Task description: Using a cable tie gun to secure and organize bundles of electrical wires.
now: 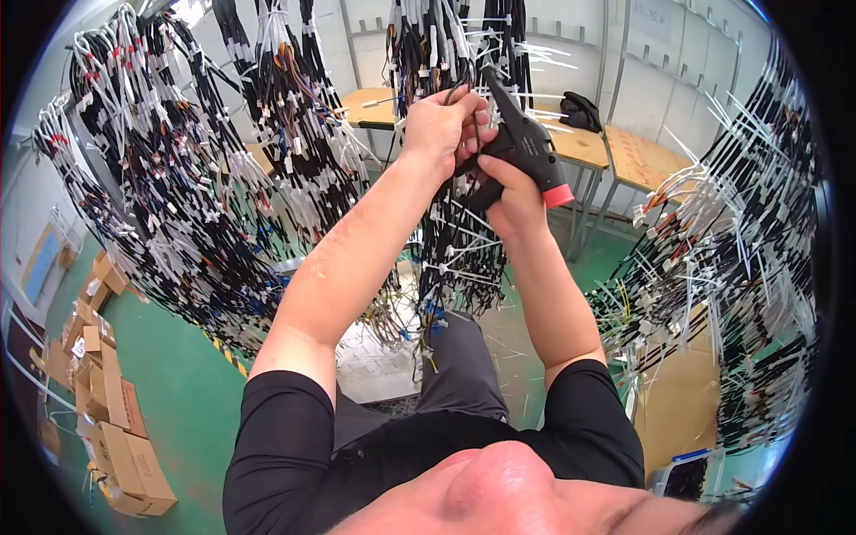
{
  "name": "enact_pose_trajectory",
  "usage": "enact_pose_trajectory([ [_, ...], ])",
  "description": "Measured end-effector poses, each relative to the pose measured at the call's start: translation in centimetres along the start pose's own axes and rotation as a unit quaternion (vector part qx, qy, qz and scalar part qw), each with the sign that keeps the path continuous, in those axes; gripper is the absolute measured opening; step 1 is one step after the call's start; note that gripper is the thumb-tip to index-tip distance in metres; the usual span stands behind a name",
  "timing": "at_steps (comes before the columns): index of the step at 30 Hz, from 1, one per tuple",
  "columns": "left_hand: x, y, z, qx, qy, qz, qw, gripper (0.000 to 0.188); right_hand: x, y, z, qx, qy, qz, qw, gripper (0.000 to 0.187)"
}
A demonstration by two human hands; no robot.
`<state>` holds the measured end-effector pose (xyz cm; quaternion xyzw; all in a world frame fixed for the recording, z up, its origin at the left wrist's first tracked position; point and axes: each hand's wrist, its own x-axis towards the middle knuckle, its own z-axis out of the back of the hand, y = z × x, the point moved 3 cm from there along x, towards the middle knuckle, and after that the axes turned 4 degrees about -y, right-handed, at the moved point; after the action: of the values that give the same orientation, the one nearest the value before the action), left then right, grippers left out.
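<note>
In my right hand (515, 194) is a black cable tie gun (528, 141) with a red end cap, its narrow nose pointing up and away from me. The fingers wrap round its grip. My left hand (439, 132) is closed beside the tool, pinching a thin dark cable (477, 125) of the hanging wire harness (430, 53). My left fingers partly hide where the cable and the tool meet. White cable ties (551, 55) stick out from the harness bundle to the right of the tool's nose.
Dense wire harnesses (160, 160) hang on the left, with more harnesses and white ties (758, 267) on the right. Wooden-topped tables (655, 160) stand behind, one bearing a black item (580, 111). Cardboard boxes (134, 468) line the green floor at left.
</note>
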<state>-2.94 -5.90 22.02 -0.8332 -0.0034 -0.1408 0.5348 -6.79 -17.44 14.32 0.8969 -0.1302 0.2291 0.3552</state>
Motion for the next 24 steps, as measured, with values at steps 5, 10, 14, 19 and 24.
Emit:
enact_pose_trajectory([
  [5, 0.8, -1.5, 3.3, 0.066, 0.056, -0.055, 0.995, 0.032, 0.3, 3.5, 5.0, -0.172, -0.025, 0.185, 0.967, 0.052],
  [10, 0.4, -3.8, 5.3, 0.173, 0.076, -0.057, 0.98, 0.024, 2.7, 8.1, 8.1, -0.341, 0.034, 0.034, 0.939, 0.058],
  [14, 0.7, -4.0, 5.9, 0.239, 0.079, -0.09, 0.963, 0.029, 3.1, 8.5, 5.5, -0.373, 0.13, -0.016, 0.919, 0.058],
  [19, 0.1, -4.3, 5.4, 0.298, 0.064, -0.147, 0.941, 0.03, 3.6, 10.0, 3.6, -0.559, 0.219, 0.022, 0.799, 0.041],
  [24, -0.4, -4.5, 5.1, 0.38, 0.034, -0.233, 0.894, 0.026, 2.4, 10.3, 1.9, -0.506, 0.217, 0.033, 0.834, 0.042],
])
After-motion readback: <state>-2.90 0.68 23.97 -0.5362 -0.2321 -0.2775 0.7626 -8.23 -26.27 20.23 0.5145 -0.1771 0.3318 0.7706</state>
